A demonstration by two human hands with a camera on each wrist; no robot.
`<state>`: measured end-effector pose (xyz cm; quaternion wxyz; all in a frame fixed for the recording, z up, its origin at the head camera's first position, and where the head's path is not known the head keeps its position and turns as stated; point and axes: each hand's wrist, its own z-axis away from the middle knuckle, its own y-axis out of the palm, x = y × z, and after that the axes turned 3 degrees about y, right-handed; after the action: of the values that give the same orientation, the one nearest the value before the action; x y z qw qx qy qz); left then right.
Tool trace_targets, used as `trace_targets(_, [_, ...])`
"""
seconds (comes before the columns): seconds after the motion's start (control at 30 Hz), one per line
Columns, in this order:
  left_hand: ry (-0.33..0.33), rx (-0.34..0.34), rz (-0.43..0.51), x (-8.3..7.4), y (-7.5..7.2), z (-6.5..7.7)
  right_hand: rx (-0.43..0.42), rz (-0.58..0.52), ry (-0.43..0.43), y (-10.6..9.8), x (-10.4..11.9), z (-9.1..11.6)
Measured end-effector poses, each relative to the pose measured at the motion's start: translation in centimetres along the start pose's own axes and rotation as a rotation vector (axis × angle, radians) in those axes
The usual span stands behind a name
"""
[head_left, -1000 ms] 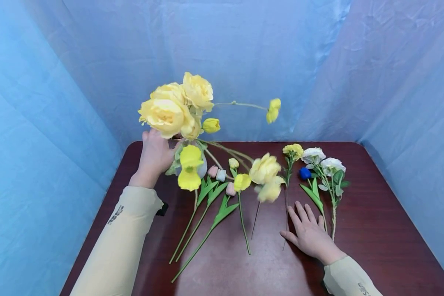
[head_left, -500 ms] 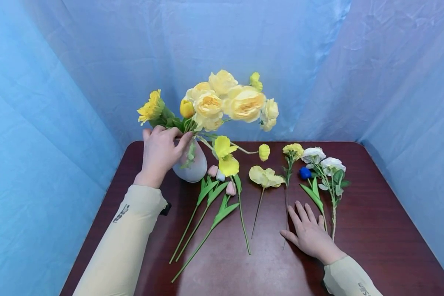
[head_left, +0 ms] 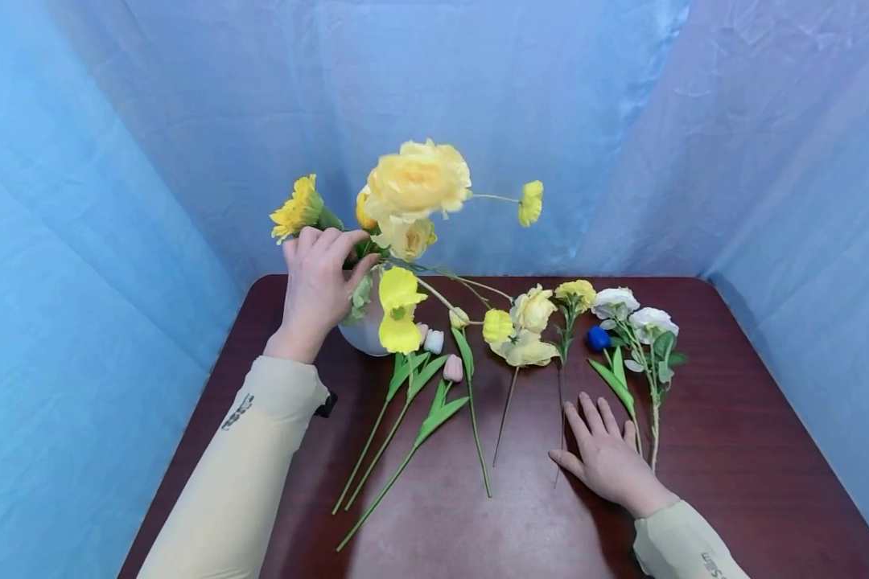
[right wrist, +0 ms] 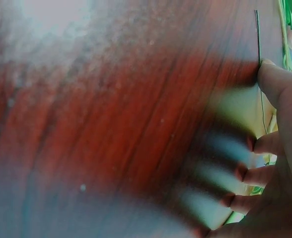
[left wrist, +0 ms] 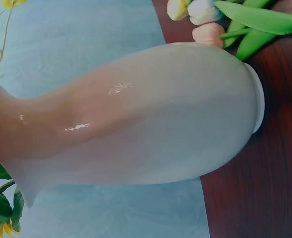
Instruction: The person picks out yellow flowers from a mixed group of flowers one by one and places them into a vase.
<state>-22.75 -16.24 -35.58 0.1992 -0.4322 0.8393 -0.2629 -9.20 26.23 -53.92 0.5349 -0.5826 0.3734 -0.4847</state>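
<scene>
Curled at the mouth of the white vase point(left wrist: 141, 114), my left hand point(head_left: 310, 293) has thumb and fingers around the flower stems there. The vase stands upright at the back left. It holds a sunflower point(head_left: 295, 211), large pale yellow roses point(head_left: 418, 181) and bright yellow poppies point(head_left: 400, 312) that lean out to the right. The fingers are outside the left wrist view. My right hand point(head_left: 608, 460) rests palm down with fingers spread, over the thin stem of a yellow carnation point(head_left: 576, 294). The right wrist view shows that stem point(right wrist: 259, 44) passing by the thumb.
Pink and white tulips point(head_left: 452, 368) lie beside the vase with stems toward the front. A pale yellow poppy point(head_left: 525, 351) lies farther right. A blue tulip point(head_left: 599, 338) and white roses point(head_left: 653, 323) lie beyond my right hand. Blue curtains point(head_left: 478, 121) surround the dark red table point(head_left: 536, 531).
The roses and poppies have swung right, then partly back left. The sunflower has come into sight beside my left hand, whose fingers have shifted at the vase mouth. My right hand stays put.
</scene>
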Motion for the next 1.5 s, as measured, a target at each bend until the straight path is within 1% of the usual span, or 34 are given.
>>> trace_targets(0.1, [-0.004, 0.004, 0.026, 0.0, 0.0, -0.2, 0.001, -0.003, 0.001, 0.0, 0.0, 0.0])
trace_targets(0.27, [-0.037, 0.01, 0.027, -0.1, 0.2, -0.4, -0.002, -0.002, -0.001, 0.0, -0.1, 0.0])
trace_targets(0.4, [-0.044, 0.028, 0.017, -0.3, 0.4, -0.8, -0.003, -0.006, 0.001, 0.0, -0.1, 0.0])
trace_targets(0.53, [-0.074, 0.05, -0.011, -0.3, 0.3, -1.0, -0.001, -0.008, 0.0, 0.1, -0.1, 0.1])
trace_targets(0.63, [-0.097, 0.054, -0.04, -0.1, 0.2, -0.8, -0.001, -0.006, -0.001, 0.1, -0.1, 0.1])
trace_targets(0.7, [-0.13, 0.054, -0.051, 0.1, 0.1, -0.6, -0.003, -0.005, -0.001, 0.1, 0.0, 0.1])
trace_targets(0.77, [-0.177, 0.064, -0.048, 0.2, -0.1, -0.4, -0.005, -0.005, -0.001, 0.1, 0.0, 0.1])
trace_targets(0.87, [-0.267, 0.11, -0.038, 0.1, -0.3, -0.3, -0.007, -0.008, 0.0, 0.1, 0.0, 0.1])
trace_targets(0.93, [-0.33, 0.156, -0.033, 0.1, -0.6, -0.4, -0.006, -0.01, 0.0, 0.1, 0.0, 0.1])
trace_targets(1.0, [-0.405, 0.216, -0.023, -0.1, -1.0, -0.5, -0.006, -0.01, 0.0, 0.2, 0.0, 0.1])
trace_targets(1.13, [-0.554, 0.363, -0.001, -0.2, -1.8, -0.7, -0.01, -0.007, -0.003, 0.3, 0.0, 0.1])
trace_targets(1.2, [-0.607, 0.419, 0.018, -0.2, -2.2, -0.9, -0.009, -0.005, -0.001, 0.3, 0.0, 0.1])
trace_targets(1.27, [-0.634, 0.456, 0.029, -0.3, -2.5, -1.0, -0.007, -0.006, 0.0, 0.3, 0.0, 0.1])
trace_targets(1.3, [-0.641, 0.465, 0.032, -0.3, -2.6, -1.0, -0.007, -0.007, 0.0, 0.3, 0.0, 0.1])
trace_targets(1.37, [-0.649, 0.457, 0.039, -0.3, -2.7, -0.9, -0.01, -0.006, -0.002, 0.3, 0.0, 0.1])
trace_targets(1.43, [-0.65, 0.41, 0.037, -0.4, -2.7, -0.5, -0.013, -0.007, -0.006, 0.2, 0.0, 0.1])
trace_targets(1.5, [-0.652, 0.33, 0.054, -0.7, -2.7, 0.0, -0.017, -0.009, -0.009, 0.2, 0.0, 0.1])
